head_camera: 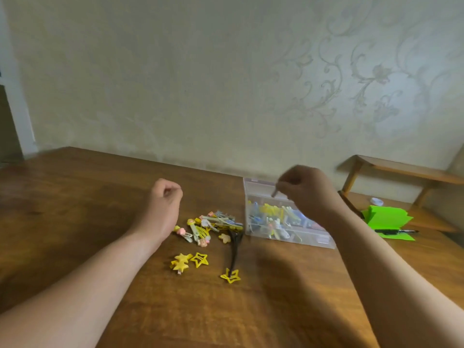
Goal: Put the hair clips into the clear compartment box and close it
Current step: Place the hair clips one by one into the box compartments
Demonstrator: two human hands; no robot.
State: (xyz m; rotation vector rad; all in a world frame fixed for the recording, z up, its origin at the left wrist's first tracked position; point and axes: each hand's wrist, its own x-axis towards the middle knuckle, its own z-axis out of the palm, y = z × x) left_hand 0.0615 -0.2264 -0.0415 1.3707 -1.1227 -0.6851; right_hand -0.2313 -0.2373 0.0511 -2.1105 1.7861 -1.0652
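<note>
The clear compartment box (324,241) stands open on the wooden table, its lid (253,183) tilted up at the back and several clips inside. My right hand (307,189) hovers over the box and pinches a small grey hair clip (275,193). A pile of loose hair clips (213,226) lies left of the box. Nearer me lie yellow star clips (188,262), a long black clip (234,244) and another yellow star (231,276). My left hand (165,194) hangs above the table left of the pile, fingers curled, holding nothing I can see.
The wooden table (75,209) runs back to a patterned wall. To the right of the box stand green paper sheets (386,217) with a black pen (394,231) on them. A small white round thing (376,201) and a wooden chair (401,172) are behind.
</note>
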